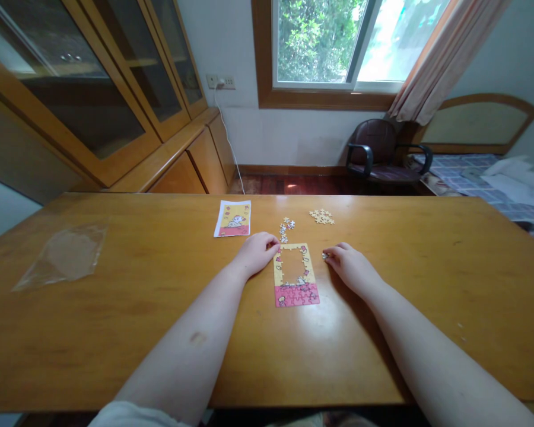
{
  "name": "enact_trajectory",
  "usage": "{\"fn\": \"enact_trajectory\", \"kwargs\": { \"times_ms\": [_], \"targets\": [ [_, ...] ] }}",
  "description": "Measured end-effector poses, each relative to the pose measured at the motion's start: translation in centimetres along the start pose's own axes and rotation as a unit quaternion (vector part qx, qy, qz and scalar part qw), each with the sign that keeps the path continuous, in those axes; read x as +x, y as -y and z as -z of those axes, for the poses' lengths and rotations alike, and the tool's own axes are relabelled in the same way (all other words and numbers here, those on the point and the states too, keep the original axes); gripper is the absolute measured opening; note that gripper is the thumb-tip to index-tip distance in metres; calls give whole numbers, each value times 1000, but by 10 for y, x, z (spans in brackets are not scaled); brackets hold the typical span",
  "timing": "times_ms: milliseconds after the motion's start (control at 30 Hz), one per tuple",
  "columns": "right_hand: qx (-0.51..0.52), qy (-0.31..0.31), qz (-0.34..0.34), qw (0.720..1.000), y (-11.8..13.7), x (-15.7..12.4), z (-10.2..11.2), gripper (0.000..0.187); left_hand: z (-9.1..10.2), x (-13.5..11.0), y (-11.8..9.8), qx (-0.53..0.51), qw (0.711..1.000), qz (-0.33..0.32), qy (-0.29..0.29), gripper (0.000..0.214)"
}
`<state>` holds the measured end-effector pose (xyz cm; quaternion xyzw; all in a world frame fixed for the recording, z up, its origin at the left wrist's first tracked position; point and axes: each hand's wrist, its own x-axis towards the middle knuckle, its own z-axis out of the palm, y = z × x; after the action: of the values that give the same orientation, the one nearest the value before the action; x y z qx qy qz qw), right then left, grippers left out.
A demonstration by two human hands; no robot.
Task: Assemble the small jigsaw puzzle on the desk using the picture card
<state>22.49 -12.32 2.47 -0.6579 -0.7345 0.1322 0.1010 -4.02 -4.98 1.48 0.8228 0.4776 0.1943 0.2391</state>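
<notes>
A partly joined jigsaw puzzle (pixel 296 295) lies on the wooden table, its lower pink rows filled and its yellow border framing an open middle. My left hand (pixel 261 252) rests at the puzzle's upper left corner with the fingers curled together; whatever is between them is hidden. To the right of the puzzle, my right hand (pixel 345 264) pinches a small puzzle piece (pixel 324 255) just above or on the table. White-and-grey loose pieces (pixel 283 231) are scattered above the puzzle. Plain yellow pieces (pixel 322 216) form a pile farther right. The printed reference picture (pixel 235 219) lies at the upper left.
A clear plastic bag (pixel 66 255) lies on the left of the table (pixel 160 356). Tiny white scraps (pixel 460 325) are at the right. Beyond the far edge stand a glass-door cabinet (pixel 142 160), an office chair (pixel 378 151) and a bed (pixel 476 178).
</notes>
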Motion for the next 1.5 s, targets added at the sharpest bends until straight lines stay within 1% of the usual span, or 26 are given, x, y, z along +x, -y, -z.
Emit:
{"fn": "enact_trajectory", "kwargs": {
  "times_ms": [100,233,300,433,600,700,800,900,967,1033,1100,1167,1300,1400,1500],
  "targets": [
    [26,5,-12,1000,-3,1,-2,20,-1,1,1,1,1000,-4,0,22],
    [49,41,-19,998,-3,-1,-1,11,-2,1,2,3,1000,-1,1,23],
    [56,54,-13,997,-1,-4,1,10,-2,2,2,2,1000,1,2,23],
    [86,60,-3,995,6,-8,4,8,-1,1,2,1,1000,0,1,22],
    [168,87,-27,982,14,-11,10,8,0,1,1,4,1000,0,5,21],
    [207,74,-41,975,19,-13,12,10,-1,1,1,3,1000,-2,5,21],
    [247,68,-51,965,26,-16,8,12,-1,1,3,4,1000,-5,1,21],
    [267,75,-48,959,35,-19,2,13,-1,1,3,5,1000,-4,0,21],
    [256,82,-39,962,39,-21,-1,13,-1,1,2,5,1000,-3,1,22],
    [222,75,-21,972,41,-22,-2,14,-1,1,2,6,1000,-2,3,22],
    [169,59,10,984,40,-24,2,16,-2,1,3,8,1000,-2,4,22],
    [110,61,54,991,39,-26,9,21,-2,1,4,8,1000,-5,2,21],
    [27,122,138,982,40,-31,22,36,-3,1,5,6,1000,-9,-2,20],
    [8,139,160,977,42,-34,24,36,-2,1,4,5,1000,-6,-1,21],
    [-3,144,167,975,42,-35,21,34,-2,1,4,5,1000,-4,0,21]
  ]
}}
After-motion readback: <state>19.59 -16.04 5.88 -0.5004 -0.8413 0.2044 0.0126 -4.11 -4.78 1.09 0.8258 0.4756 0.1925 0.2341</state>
